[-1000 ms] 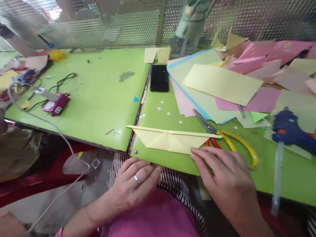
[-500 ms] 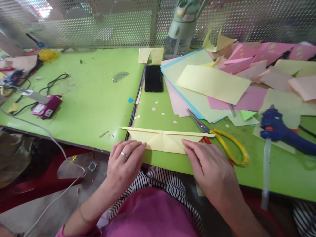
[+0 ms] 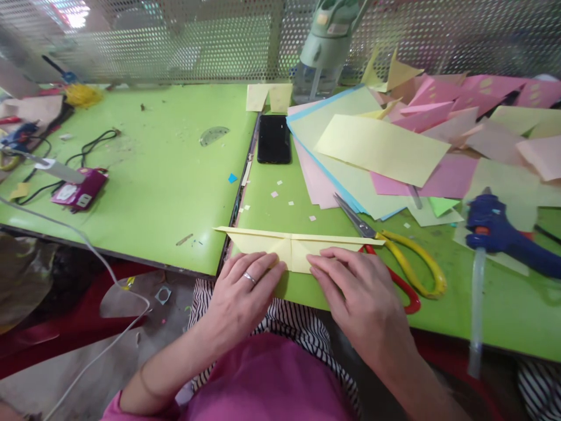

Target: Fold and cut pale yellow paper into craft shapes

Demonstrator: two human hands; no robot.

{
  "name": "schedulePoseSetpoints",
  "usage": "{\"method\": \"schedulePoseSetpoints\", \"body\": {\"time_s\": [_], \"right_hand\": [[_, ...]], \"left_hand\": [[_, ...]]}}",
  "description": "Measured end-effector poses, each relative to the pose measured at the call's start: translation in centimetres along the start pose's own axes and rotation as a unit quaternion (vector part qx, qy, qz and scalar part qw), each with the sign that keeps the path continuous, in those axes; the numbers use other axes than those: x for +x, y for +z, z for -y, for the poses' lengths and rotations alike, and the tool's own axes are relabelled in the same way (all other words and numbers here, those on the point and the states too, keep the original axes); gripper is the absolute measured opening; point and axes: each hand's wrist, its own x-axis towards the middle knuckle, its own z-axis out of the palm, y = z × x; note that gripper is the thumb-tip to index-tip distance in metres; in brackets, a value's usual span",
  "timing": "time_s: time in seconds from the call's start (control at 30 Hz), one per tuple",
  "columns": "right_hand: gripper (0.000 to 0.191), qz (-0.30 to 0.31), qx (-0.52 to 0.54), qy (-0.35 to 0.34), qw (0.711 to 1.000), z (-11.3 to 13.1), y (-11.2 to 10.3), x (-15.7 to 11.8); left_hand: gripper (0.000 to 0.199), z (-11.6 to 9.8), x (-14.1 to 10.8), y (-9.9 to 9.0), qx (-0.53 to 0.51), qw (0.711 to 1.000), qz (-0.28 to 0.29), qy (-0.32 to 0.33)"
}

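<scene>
A folded pale yellow paper (image 3: 298,245) lies near the front edge of the green table, with a narrow folded strip along its far side and a crease down the middle. My left hand (image 3: 245,286), wearing a ring, presses its fingertips on the paper's lower left part. On the lower right part rest the fingertips of my right hand (image 3: 366,292). Both hands have their fingers close together, bent over the paper. Scissors (image 3: 397,251) with yellow and red handles lie just beyond my right hand, partly under the paper's right end.
A blue glue gun (image 3: 497,228) lies at the right. Behind are a black phone (image 3: 274,139), a bottle (image 3: 322,58) and a pile of coloured papers (image 3: 381,149). A purple power block (image 3: 81,190) with cables sits at the left.
Both hands have slid inward along the paper, towards its middle crease, and are now closer together. More of the scissors' red handle shows.
</scene>
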Motion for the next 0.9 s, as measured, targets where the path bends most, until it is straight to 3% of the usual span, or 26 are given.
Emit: {"method": "schedulePoseSetpoints", "body": {"time_s": [0.2,0.43,0.9], "right_hand": [[0.020,0.019,0.015,-0.021,1.000,0.6,0.5,-0.4],[0.017,0.018,0.024,0.000,1.000,0.6,1.0,-0.4],[0.018,0.026,-0.009,0.002,1.000,0.9,0.9,-0.3]], "left_hand": [[0.025,0.2,0.3,-0.3,0.000,1.000,0.009,0.002],[0.043,0.2,-0.1,-0.4,0.044,0.997,0.052,0.041],[0.055,0.3,-0.5,-0.3,0.029,0.994,0.083,0.071]]}}
